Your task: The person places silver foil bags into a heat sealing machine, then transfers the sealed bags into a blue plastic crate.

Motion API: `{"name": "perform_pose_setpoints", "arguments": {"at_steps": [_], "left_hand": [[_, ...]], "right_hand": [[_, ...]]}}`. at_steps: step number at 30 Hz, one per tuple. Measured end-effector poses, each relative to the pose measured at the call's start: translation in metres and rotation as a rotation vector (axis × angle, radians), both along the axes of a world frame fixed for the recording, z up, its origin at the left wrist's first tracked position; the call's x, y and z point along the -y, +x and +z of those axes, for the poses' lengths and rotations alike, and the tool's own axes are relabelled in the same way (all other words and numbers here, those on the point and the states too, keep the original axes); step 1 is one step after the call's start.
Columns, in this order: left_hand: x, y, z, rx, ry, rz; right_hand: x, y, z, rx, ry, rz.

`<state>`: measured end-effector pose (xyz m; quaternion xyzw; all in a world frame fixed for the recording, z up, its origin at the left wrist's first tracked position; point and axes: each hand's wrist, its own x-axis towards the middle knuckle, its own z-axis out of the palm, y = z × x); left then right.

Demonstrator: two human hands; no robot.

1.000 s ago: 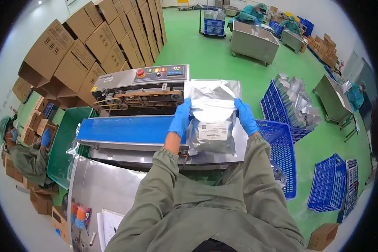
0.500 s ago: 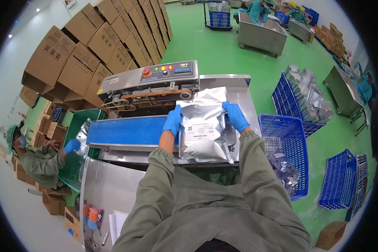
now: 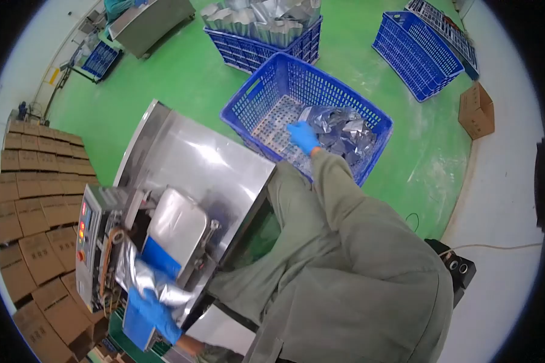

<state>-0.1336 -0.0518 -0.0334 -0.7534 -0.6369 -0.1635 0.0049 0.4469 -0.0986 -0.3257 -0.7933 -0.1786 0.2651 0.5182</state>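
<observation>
My left hand (image 3: 154, 314), in a blue glove, is on the lower edge of a silver foil pouch (image 3: 144, 277), fingers closed at its side. The pouch lies along the blue conveyor belt (image 3: 161, 259) with its upper end against the band sealer (image 3: 97, 242). My right hand (image 3: 304, 137), also gloved, reaches over the blue plastic crate (image 3: 251, 124), fingers partly stretched out and nothing visible in them. Just right of it, crumpled silver foil pouches (image 3: 348, 134) lie in the crate.
A steel plate (image 3: 177, 222) stands over the belt beside the metal table (image 3: 224, 166). Another blue crate (image 3: 266, 51) holds several upright foil pouches. Stacked cartons (image 3: 42, 248) line the left. An empty-looking crate (image 3: 415, 57) and a carton (image 3: 476, 111) stand at right.
My view has swung to the right. My right hand has let go of the pouch and moved over the crate. My left hand stays with the pouch, now at the sealer.
</observation>
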Motion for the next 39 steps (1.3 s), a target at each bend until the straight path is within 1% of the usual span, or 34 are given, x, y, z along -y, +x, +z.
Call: {"name": "perform_pose_setpoints", "arguments": {"at_steps": [1, 2, 3, 4, 5, 7, 8, 9, 11, 12, 13, 14, 16, 17, 19, 20, 21, 23, 24, 25, 26, 27, 28, 29, 30, 32, 34, 35, 36, 37, 38, 39], "left_hand": [[-0.014, -0.051, -0.015, -0.018, -0.051, 0.152], [-0.019, -0.101, -0.028, -0.087, 0.123, 0.064], [-0.013, -0.081, -0.014, 0.076, 0.101, 0.221], [-0.003, -0.063, 0.011, 0.229, 0.079, 0.379], [0.002, -0.048, 0.023, 0.215, 0.082, 0.378], [0.009, -0.025, 0.037, -0.185, 0.075, 0.351], [0.012, -0.009, 0.038, -0.111, 0.107, 0.316], [0.015, 0.004, 0.038, -0.122, 0.114, 0.319], [0.022, 0.029, 0.039, -0.134, 0.047, 0.311], [0.026, 0.045, 0.043, -0.11, 0.017, 0.295], [0.027, 0.045, 0.044, -0.118, 0.022, 0.3], [0.028, 0.042, 0.041, -0.095, -0.007, 0.337], [0.029, 0.031, 0.035, -0.015, -0.029, 0.367], [0.031, 0.033, 0.035, -0.012, -0.021, 0.373], [0.035, 0.039, 0.038, 0.0, -0.015, 0.351], [0.036, 0.039, 0.041, 0.006, -0.007, 0.36], [0.037, 0.039, 0.044, -0.016, -0.036, 0.347], [0.041, 0.037, 0.048, -0.023, -0.114, 0.336], [0.042, 0.037, 0.045, -0.02, -0.073, 0.346], [0.043, 0.032, 0.043, -0.021, -0.031, 0.357], [0.039, 0.002, 0.034, 0.026, -0.09, 0.391], [0.04, 0.006, 0.033, 0.013, -0.019, 0.324], [0.034, -0.004, 0.027, -0.034, -0.005, 0.287], [0.035, 0.019, 0.029, 0.203, -0.031, 0.32], [0.033, 0.029, 0.031, 0.316, -0.028, 0.154], [0.021, 0.059, 0.034, 0.535, -0.076, 0.028], [0.014, 0.095, 0.039, 0.72, -0.16, -0.062], [0.01, 0.111, 0.041, 0.486, 0.059, -0.199], [0.01, 0.131, 0.05, 0.975, -0.319, -0.118], [0.001, 0.14, 0.043, 1.008, -0.276, -0.306], [-0.002, 0.155, 0.044, 0.956, -0.148, -0.48], [0.001, 0.17, 0.061, 0.94, -0.11, -0.573]], "right_hand": [[0.022, 0.016, -0.002, -0.066, -0.05, -0.094], [0.041, 0.027, -0.006, -0.016, -0.048, -0.272], [0.052, 0.051, -0.027, 0.037, -0.136, -0.316], [0.059, 0.064, -0.052, 0.079, -0.227, -0.356], [0.061, 0.071, -0.061, 0.065, -0.229, -0.355], [0.063, 0.082, -0.076, 0.124, -0.372, -0.265], [0.06, 0.091, -0.093, 0.155, -0.481, -0.291], [0.056, 0.095, -0.11, 0.144, -0.477, -0.286], [0.055, 0.085, -0.087, 0.136, -0.6, -0.636], [0.054, 0.08, -0.083, 0.085, -0.673, -0.664], [0.057, 0.078, -0.102, 0.078, -0.67, -0.657], [0.065, 0.081, -0.14, 0.098, -0.623, -0.623], [0.068, 0.081, -0.135, 0.049, -0.768, -0.379], [0.066, 0.087, -0.142, 0.051, -0.759, -0.374], [0.064, 0.103, -0.155, 0.087, -0.558, -0.334], [0.062, 0.105, -0.152, 0.26, -0.551, -0.268], [0.06, 0.107, -0.148, 0.267, -0.548, -0.262], [0.047, 0.123, -0.092, 0.559, -0.339, -0.046], [0.036, 0.129, -0.058, 0.62, -0.247, -0.057], [0.028, 0.14, -0.023, 0.718, -0.202, 0.074], [0.022, 0.15, 0.015, 0.812, -0.158, 0.207], [0.017, 0.153, 0.059, 0.847, -0.104, 0.356], [0.013, 0.151, 0.108, 0.881, -0.053, 0.509], [0.009, 0.138, 0.164, 0.967, -0.004, 0.662], [0.004, 0.117, 0.219, 1.046, 0.045, 0.82], [0.003, 0.06, 0.314, 0.943, 0.193, 0.989], [0.003, 0.01, 0.374, 1.012, 0.436, 0.993], [0.009, -0.021, 0.413, 0.997, 0.491, 1.005], [0.014, -0.048, 0.445, 0.999, 0.535, 1.037], [0.02, -0.075, 0.477, 1.001, 0.578, 1.07], [0.023, -0.097, 0.502, 1.006, 0.593, 1.026], [0.021, -0.116, 0.519, 1.011, 0.61, 0.982]]}}
